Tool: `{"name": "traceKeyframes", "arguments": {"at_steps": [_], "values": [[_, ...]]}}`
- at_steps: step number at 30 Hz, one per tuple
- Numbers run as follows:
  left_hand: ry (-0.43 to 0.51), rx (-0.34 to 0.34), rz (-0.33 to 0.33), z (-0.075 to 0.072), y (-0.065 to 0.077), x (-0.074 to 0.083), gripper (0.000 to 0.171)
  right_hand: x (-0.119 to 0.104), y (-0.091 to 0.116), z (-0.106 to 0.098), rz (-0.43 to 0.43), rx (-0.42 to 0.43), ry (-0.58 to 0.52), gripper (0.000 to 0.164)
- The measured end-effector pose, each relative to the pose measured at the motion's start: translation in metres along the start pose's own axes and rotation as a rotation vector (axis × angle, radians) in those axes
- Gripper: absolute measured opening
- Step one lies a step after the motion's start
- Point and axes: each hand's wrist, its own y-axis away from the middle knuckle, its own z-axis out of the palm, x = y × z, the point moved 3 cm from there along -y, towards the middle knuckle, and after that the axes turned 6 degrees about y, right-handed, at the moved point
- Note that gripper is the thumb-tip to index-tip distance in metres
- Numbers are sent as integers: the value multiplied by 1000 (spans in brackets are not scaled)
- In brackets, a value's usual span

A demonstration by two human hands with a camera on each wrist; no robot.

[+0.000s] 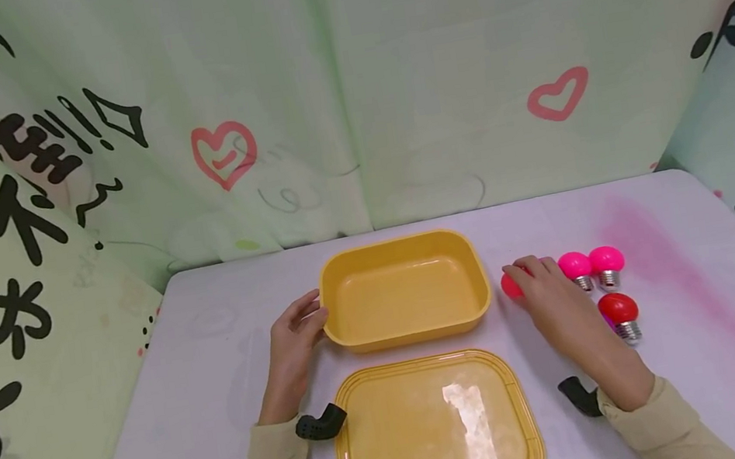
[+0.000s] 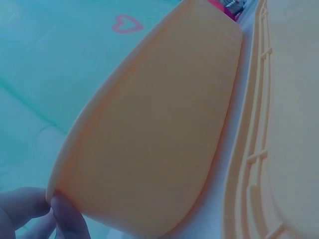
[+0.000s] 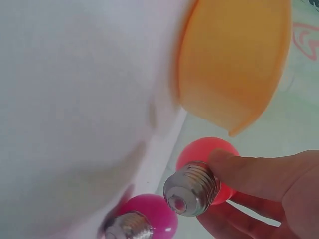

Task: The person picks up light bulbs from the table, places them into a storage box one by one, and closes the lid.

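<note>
A deep yellow plastic container [image 1: 410, 333] sits on the table, and my left hand [image 1: 295, 345] pinches its left rim between thumb and fingers. The left wrist view shows the fingertips [image 2: 67, 214] at the corner of the container's wall [image 2: 149, 124]. My right hand [image 1: 554, 305] grips a reddish-pink light bulb [image 1: 511, 286], just right of the container. In the right wrist view the thumb lies on the globe of that bulb [image 3: 207, 144], its silver screw base facing the camera. A magenta bulb [image 3: 154, 211] is below it there.
Two pink bulbs [image 1: 591, 261] lie side by side right of my right hand. Nearer stands a red bulb [image 1: 618, 308], with a purple one partly hidden by it. A flat yellow lid [image 1: 410, 435] lies in front of the container. A patterned curtain [image 1: 426, 96] hangs behind the table.
</note>
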Motion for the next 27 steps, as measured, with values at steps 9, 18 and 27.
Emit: {"name": "traceKeyframes", "arguments": {"at_steps": [9, 18, 27], "values": [[-6, -5, 4, -1, 0, -1, 39, -7, -7, -11, 23, 23, -46, 59], [14, -20, 5, -1, 0, -1, 39, -15, -14, -20, 37, 12, -73, 57], [0, -17, -1, -1, -1, -1, 39, -22, -20, -25, 37, 18, -82, 57]]}}
